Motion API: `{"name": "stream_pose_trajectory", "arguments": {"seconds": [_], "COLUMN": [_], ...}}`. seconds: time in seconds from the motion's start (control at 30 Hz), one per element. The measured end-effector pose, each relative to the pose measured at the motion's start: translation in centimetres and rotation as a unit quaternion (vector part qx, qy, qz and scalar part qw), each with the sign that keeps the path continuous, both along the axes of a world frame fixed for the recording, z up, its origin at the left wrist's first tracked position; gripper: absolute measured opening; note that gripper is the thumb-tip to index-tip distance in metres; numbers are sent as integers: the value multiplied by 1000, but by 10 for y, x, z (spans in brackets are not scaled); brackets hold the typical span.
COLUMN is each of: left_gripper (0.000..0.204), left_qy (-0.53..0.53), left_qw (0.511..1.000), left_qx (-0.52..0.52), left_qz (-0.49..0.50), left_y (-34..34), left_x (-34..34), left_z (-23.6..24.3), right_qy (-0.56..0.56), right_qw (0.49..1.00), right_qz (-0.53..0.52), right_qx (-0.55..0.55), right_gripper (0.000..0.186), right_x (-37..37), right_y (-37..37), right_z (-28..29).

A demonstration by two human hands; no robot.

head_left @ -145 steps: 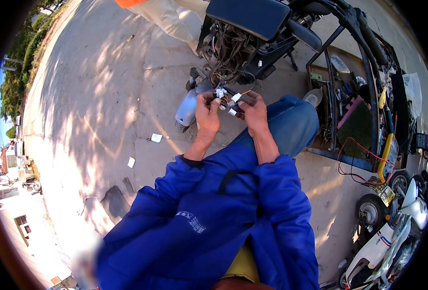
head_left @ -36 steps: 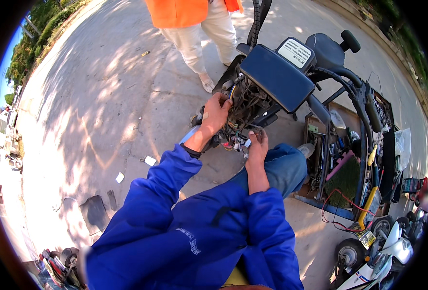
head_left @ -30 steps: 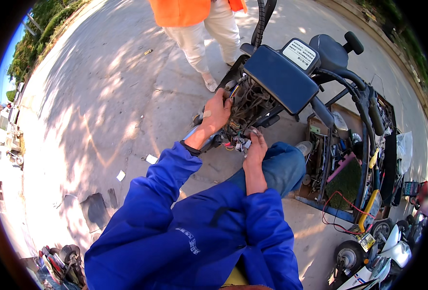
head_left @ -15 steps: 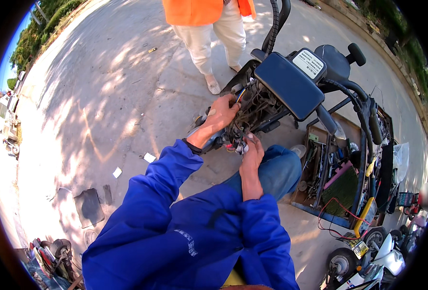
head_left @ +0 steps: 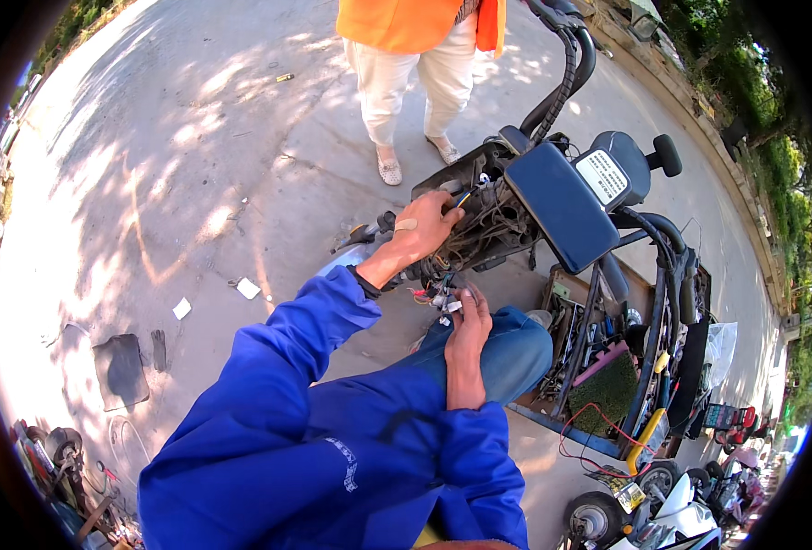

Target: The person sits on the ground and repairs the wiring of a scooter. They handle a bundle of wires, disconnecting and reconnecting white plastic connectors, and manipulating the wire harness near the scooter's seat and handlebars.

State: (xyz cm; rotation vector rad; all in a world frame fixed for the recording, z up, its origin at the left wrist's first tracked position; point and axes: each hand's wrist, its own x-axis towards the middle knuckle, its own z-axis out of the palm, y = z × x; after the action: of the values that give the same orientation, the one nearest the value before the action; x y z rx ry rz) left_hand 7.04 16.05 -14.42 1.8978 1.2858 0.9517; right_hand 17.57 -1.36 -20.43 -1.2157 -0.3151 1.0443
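In the head view, the left hand (head_left: 424, 227) reaches into the front of a stripped vehicle frame. Its grip is together on thin coloured wires (head_left: 464, 197) at the edge of a dark tangle of wiring (head_left: 486, 222), just beside the dark blue panel (head_left: 562, 209).

The right hand (head_left: 469, 328) is nearer the wearer, by the blue jeans (head_left: 514, 359), fingers bent beside a white connector (head_left: 453, 307) on the loose wire ends below the tangle; I cannot tell whether its grip is clamped on it.

Beyond the left hand stands a person in an orange top (head_left: 401, 23) and pale trousers. To the right of the jeans, a tray with a blue edge (head_left: 566, 434) contains tools and a green mat (head_left: 605, 392); a yellow-edged device (head_left: 647, 442) and a red lead (head_left: 578, 411) are at its near side. On the ground to the left lie two white pieces (head_left: 247, 289) and a dark flat sheet (head_left: 121, 371).
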Motion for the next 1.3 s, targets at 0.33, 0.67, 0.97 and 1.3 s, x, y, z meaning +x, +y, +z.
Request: {"name": "stream_pose_trajectory", "arguments": {"seconds": [0.33,0.67,0.97,1.3], "left_gripper": [25,20,23,20], "left_qy": [-105,-106,-165,-164], "left_qw": [994,994,986,986], "left_qx": [-15,-38,-11,2], "left_qz": [-12,-6,-7,-14], "left_y": [22,22,23,27], "left_x": [16,19,23,23], "left_z": [13,13,6,2], "right_qy": [3,10,12,1], "right_qw": [1000,1000,1000,1000], "right_qz": [-1,8,5,11], "right_qx": [-5,-17,-15,-23], "right_gripper": [44,44,43,43], "right_x": [7,7,6,8], "right_y": [1,8,9,9], "right_z": [5,-3,-4,-5]}}
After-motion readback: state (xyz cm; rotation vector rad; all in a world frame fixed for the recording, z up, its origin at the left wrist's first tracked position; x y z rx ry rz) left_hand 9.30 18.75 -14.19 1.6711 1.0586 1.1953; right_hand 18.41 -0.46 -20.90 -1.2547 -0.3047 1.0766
